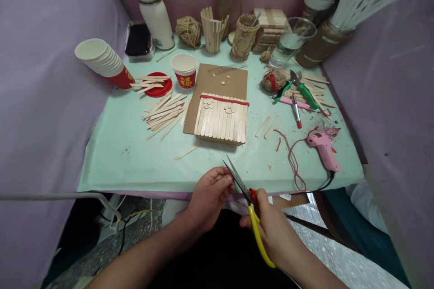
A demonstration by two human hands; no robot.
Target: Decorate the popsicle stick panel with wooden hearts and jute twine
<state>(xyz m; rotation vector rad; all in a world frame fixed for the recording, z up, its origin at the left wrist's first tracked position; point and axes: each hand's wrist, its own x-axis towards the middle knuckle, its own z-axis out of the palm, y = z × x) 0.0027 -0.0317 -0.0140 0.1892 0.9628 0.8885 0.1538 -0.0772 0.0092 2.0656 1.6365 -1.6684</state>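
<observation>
My right hand (271, 221) grips a pair of scissors (251, 201) with yellow and red handles, its blades parted and pointing up to the left. Close by the blades, my left hand (215, 194) has its thumb and fingers pinched together; what sits between them is too small to make out. Both hands are at the table's front edge. Beyond them lies a panel of craft sticks (222, 122) with a red cord along its top and small petal-shaped wood pieces on it. It rests partly over a brown cardboard sheet (212, 82).
Left of the panel are loose craft sticks (166, 115), a red-and-white paper cup (185, 72) and stacked cups (105, 63). To the right lie a pink glue gun (323, 149), red yarn (291, 158), green-handled pruners (307, 95) and a marker (297, 112). A water cup (288, 45) stands behind.
</observation>
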